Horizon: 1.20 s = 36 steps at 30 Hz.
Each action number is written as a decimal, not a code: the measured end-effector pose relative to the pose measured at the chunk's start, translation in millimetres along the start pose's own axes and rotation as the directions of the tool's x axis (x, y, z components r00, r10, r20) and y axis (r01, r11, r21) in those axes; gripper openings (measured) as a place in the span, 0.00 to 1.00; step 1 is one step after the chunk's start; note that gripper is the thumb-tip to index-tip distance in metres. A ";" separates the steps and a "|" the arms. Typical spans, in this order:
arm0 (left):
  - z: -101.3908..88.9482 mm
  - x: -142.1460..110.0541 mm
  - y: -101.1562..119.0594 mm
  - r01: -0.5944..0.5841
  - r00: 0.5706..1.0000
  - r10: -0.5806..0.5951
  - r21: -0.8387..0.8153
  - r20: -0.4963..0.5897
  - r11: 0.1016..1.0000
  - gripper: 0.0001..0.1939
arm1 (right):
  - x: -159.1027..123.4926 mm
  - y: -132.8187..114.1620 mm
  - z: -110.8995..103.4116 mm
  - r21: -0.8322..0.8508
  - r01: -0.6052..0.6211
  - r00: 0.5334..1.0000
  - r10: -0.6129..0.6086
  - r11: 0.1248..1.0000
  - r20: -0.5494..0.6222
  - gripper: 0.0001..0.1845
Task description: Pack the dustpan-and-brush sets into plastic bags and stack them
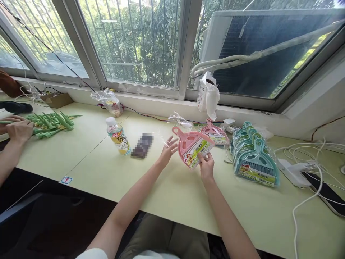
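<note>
My right hand grips the lower edge of a pink dustpan and brush set with a printed label, lifted at a tilt above the table. To its left, my left hand has its fingers apart, close to the pan's left side; wisps of clear film show around those fingers, and I cannot tell whether they touch it. Behind the held set lies another pink dustpan set. On the right, several teal dustpan sets in clear wrapping stand in an overlapping row.
A drink bottle and a blurred dark object are left of my hands. Another person's hand is by green pointed pieces at far left. White cables, a power strip and a phone lie right.
</note>
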State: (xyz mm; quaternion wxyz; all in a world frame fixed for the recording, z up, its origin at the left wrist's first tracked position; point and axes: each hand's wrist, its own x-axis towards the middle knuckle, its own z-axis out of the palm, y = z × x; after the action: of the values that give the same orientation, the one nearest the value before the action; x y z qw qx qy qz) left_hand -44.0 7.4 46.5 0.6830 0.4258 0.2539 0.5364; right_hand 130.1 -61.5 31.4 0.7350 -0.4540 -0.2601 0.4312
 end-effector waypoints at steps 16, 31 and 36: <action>35.3 -25.7 -29.8 0.230 0.967 -0.224 -0.041 0.122 0.972 0.31 | -0.6 3.1 1.4 -0.036 0.002 1.000 -0.003 0.999 -0.023 0.30; 52.0 -34.3 -41.7 0.136 0.989 -0.136 0.000 0.054 0.991 0.26 | -3.5 8.8 3.8 0.012 0.022 0.992 -0.020 1.000 -0.125 0.29; 40.1 -28.7 -37.8 -0.030 0.999 0.026 0.137 0.035 0.990 0.28 | -2.0 16.4 3.4 -0.003 -0.003 0.993 0.003 1.000 -0.117 0.27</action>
State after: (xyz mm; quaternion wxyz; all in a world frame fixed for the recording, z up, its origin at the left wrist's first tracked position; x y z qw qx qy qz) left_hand -0.7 -34.6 31.5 0.6486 0.4842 0.2728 0.5201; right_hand 120.0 -58.2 18.4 0.7477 -0.4800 -0.2164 0.4046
